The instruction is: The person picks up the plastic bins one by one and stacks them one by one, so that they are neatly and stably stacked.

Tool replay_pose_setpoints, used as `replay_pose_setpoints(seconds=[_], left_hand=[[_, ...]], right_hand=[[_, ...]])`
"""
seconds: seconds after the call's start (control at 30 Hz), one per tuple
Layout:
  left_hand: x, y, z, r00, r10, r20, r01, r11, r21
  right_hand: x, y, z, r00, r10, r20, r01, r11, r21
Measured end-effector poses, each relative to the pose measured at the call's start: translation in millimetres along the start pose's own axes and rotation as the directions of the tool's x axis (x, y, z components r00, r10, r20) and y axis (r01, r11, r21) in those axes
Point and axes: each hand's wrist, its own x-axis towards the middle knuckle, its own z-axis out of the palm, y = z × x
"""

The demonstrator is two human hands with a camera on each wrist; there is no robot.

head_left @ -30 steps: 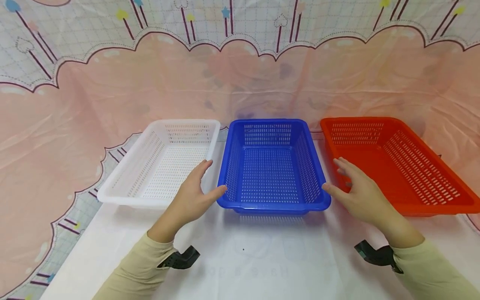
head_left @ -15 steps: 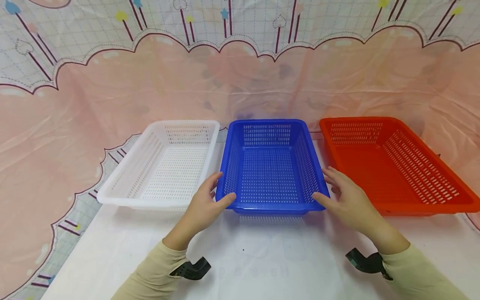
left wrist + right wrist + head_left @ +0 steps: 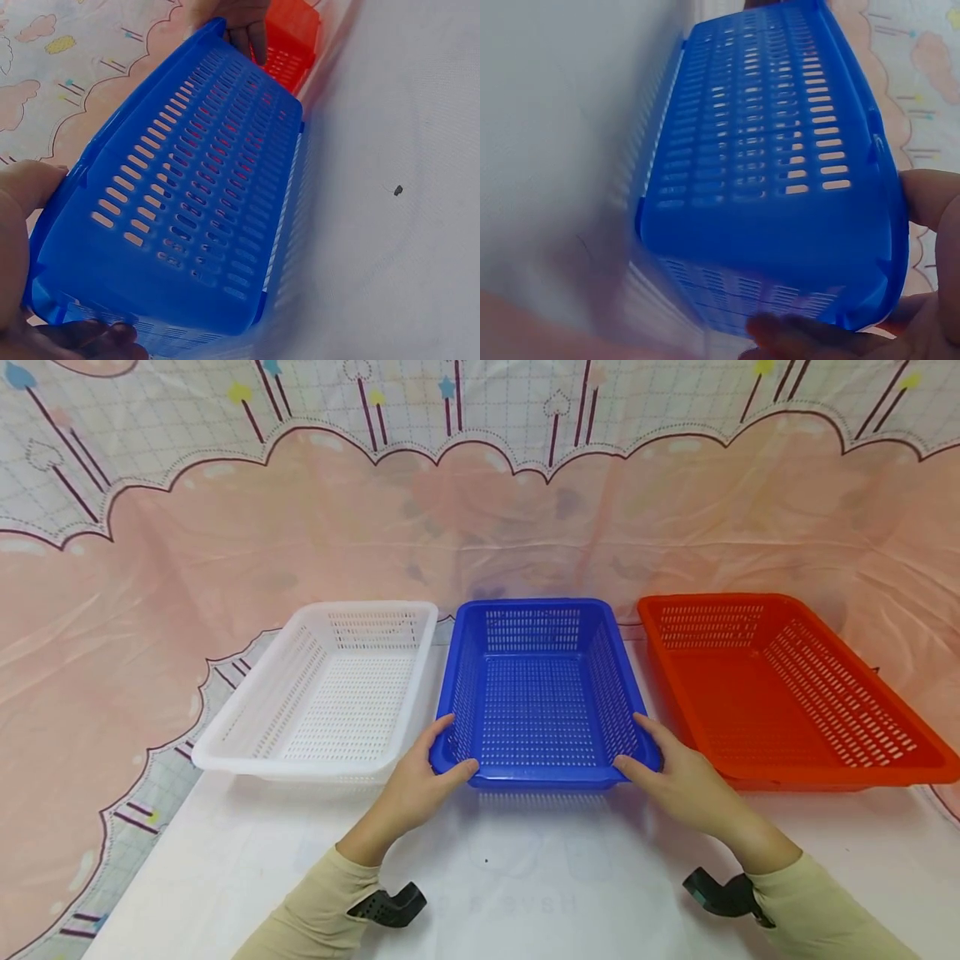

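Note:
A blue perforated plastic basket point(image 3: 534, 710) stands on the white-covered table between two others. My left hand point(image 3: 416, 785) grips its near left corner, thumb over the rim. In the left wrist view, fingertips point(image 3: 112, 337) curl under the rim against the outer wall. Its near right corner is held by my right hand point(image 3: 678, 785), also with the thumb on top of the rim. The right wrist view shows fingers point(image 3: 795, 337) beneath that corner. No objects lie inside the blue basket. Parts of both hands' fingers are hidden behind the rim in the head view.
To the left stands a white basket point(image 3: 341, 693), and to the right a red basket point(image 3: 795, 710) set at a slant. Behind them hangs a pink patterned cloth point(image 3: 480, 527). The white table surface point(image 3: 525, 877) extends in front.
Both hands have moved inward, from beside the blue basket to its near corners, and have taken hold of its rim. The baskets stay in about the same place.

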Motion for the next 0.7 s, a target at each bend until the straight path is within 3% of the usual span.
replay_pose_setpoints(seconds=[0.17, 0.37, 0.53, 0.7], left_hand=[[0.7, -1.6, 0.5, 1.0, 0.008, -0.009, -0.008, 1.0, -0.013], [-4.7, 1.3, -2.4, 1.0, 0.016, -0.011, -0.017, 0.999, -0.044], [-14.8, 14.3, -11.0, 0.999, 0.044, -0.007, -0.045, 0.996, -0.076], [-22.2, 29.3, -26.7, 0.996, 0.09, 0.013, -0.088, 0.99, -0.111]], right_hand=[[0.5, 1.6, 1.4, 1.0, 0.01, 0.009, -0.01, 1.0, 0.026], [-5.0, 3.4, 0.0, 0.998, -0.002, -0.068, 0.007, 0.998, 0.062], [-15.2, -4.1, -9.5, 0.992, -0.013, -0.123, 0.025, 0.995, 0.093], [-21.2, -15.7, -20.2, 0.982, -0.078, -0.171, 0.099, 0.988, 0.117]])
